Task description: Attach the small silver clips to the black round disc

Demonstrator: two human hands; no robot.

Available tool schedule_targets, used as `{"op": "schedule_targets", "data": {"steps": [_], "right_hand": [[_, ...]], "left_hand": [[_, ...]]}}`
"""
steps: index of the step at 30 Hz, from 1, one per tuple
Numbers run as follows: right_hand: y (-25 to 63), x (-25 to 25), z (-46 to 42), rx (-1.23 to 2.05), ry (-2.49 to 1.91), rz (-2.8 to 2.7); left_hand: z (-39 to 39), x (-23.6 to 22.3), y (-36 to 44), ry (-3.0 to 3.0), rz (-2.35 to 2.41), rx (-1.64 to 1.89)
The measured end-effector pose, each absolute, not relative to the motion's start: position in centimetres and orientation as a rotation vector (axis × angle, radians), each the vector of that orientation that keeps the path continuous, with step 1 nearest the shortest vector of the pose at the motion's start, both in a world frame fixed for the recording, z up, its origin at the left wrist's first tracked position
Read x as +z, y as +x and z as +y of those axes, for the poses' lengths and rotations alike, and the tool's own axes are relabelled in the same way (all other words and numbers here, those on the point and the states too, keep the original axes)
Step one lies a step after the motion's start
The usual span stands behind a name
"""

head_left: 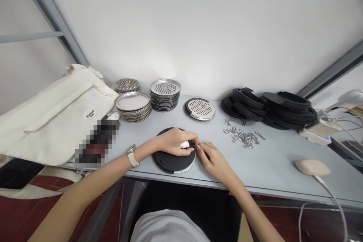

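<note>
A round black disc (170, 160) with a silver rim showing at its lower right lies near the table's front edge. My left hand (174, 141) rests over it with fingers curled, and a small white wad (184, 144) shows beneath them. At the disc's right edge, my right hand (211, 157) pinches a small metal clip (194, 144), mostly hidden by the fingertips of both hands. Farther right lie several loose wire clips (242, 136). Behind the disc sits a round grater plate (202, 109) in a partly black rim.
Stacks of metal grater plates (165, 96) and plain-topped discs (132, 107) stand at the back left. Black rings (244, 104) are piled at the back right. A white bag (62, 109) lies left; a cream corded device (312, 167) sits right. The wall closes off the back.
</note>
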State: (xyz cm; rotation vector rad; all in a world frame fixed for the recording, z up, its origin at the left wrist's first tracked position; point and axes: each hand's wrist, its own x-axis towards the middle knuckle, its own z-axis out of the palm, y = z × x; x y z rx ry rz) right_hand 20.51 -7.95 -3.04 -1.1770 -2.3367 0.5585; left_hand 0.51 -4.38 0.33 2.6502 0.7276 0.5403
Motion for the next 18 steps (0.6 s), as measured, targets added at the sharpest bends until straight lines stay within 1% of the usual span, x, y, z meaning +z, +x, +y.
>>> {"op": "schedule_targets", "data": {"steps": [9,18], "right_hand": [[20.45,-2.55,-8.16,0.547,-1.197,-2.329],[20.47,-2.72,-8.18,0.626,-1.219,-2.294]], "left_hand": [[-4.43,0.53,0.63,2.722,0.717,0.514],[-4.23,0.61,0.34,2.893,0.735,0.488]]}}
